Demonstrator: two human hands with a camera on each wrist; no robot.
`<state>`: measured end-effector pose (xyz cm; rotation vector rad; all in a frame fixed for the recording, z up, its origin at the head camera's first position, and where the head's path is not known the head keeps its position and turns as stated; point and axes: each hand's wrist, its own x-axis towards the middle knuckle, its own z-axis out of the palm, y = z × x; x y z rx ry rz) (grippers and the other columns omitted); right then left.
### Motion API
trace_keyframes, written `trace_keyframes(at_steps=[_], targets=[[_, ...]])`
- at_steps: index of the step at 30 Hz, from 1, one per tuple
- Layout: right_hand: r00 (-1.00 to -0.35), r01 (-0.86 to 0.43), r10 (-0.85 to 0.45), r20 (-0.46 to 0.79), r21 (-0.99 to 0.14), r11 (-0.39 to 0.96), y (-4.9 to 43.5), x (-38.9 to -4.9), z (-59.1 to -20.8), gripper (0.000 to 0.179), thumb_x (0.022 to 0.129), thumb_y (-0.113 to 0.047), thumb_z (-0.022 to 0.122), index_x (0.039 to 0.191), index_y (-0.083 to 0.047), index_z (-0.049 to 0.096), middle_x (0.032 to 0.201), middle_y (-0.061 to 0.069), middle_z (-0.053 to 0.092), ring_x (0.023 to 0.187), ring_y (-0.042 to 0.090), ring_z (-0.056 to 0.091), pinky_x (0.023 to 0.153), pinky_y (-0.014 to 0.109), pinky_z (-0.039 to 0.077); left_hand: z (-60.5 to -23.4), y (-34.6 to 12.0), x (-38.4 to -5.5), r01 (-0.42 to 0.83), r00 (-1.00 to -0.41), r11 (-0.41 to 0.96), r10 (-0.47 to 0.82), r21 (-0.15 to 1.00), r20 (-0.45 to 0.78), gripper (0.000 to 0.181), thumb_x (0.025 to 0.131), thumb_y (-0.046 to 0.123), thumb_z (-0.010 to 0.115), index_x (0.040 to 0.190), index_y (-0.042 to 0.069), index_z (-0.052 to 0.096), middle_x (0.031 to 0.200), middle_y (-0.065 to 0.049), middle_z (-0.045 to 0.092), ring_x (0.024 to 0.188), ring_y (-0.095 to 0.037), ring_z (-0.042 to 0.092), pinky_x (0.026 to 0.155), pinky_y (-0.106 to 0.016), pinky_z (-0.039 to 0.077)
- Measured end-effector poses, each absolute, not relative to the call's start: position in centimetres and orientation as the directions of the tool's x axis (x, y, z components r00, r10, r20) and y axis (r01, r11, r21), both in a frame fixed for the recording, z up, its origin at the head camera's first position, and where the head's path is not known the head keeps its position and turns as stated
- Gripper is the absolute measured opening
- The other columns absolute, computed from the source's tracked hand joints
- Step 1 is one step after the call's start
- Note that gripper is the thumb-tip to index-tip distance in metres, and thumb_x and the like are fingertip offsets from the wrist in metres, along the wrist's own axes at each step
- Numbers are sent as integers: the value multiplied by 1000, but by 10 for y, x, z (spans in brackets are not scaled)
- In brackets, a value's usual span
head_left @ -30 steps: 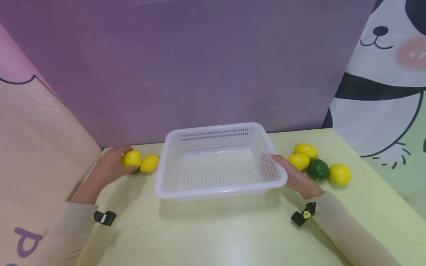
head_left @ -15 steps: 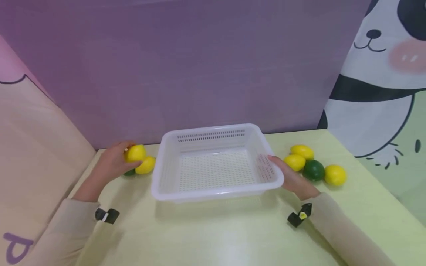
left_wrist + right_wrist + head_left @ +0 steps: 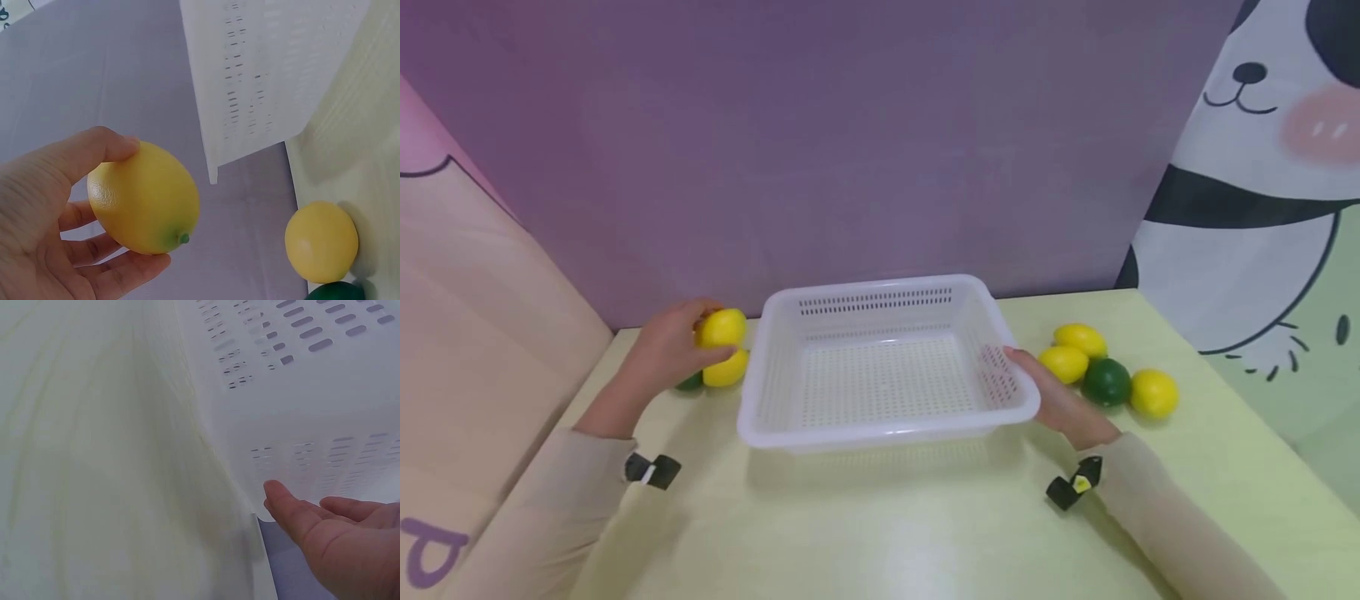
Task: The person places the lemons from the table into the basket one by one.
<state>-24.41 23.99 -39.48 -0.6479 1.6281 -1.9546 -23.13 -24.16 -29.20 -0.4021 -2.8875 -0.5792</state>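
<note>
My left hand (image 3: 673,346) holds a yellow lemon (image 3: 147,200) with thumb on one side and fingers on the other, raised left of a white plastic basket (image 3: 887,432). Just below it on the table lie another lemon (image 3: 322,242) and a dark green round fruit (image 3: 337,291), partly hidden by the hand in the head view. My right hand (image 3: 1063,406) rests against the outside of the basket's right wall, fingers fairly straight; its skin shows through the holes there. In the right wrist view, the thumb (image 3: 290,509) lies near the perforated wall. Nothing lies inside the basket.
To the right of the basket are lemons (image 3: 1154,394) grouped around a dark green fruit (image 3: 1107,382). A purple backdrop (image 3: 880,150) rises behind the pale table (image 3: 880,517). Printed cloth panels (image 3: 1240,275) flank both sides.
My left hand has lifted the lemon up and to the right, toward the basket's left rim, above the other lemon. My right hand stays at the basket's right side.
</note>
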Motion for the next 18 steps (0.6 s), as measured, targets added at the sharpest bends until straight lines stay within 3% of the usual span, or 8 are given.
trace_keyframes(at_steps=[7, 14, 18], targets=[[-784, 86, -620, -14, -993, -87, 240, -244, -393, 57, 103, -39, 14, 150, -8, 8, 129, 10, 53, 108, 29, 57, 91, 41, 47, -291, -233, -235, 291, -952, 877, 225, 382, 208, 59, 80, 24, 75, 127, -4, 51, 118, -24, 56, 100, -38, 51, 80, -51, 46], [-764, 79, -644, 29, -987, -138, 241, -245, -394, 48, 104, -34, 11, 145, -16, 27, 121, 7, 58, 102, 25, 61, 86, 37, 51, -287, -222, -241, 285, -956, 871, 232, 401, 177, 59, 81, 27, 73, 128, -1, 50, 123, -22, 55, 106, -38, 51, 85, -52, 45], [-778, 88, -628, 18, -987, -137, 239, -245, -395, 50, 104, -35, 14, 147, -11, 21, 122, 6, 56, 103, 24, 60, 87, 37, 50, -280, -215, -244, 264, -964, 875, 226, 406, 141, 63, 82, 31, 72, 132, 1, 48, 127, -21, 52, 110, -39, 49, 88, -55, 43]])
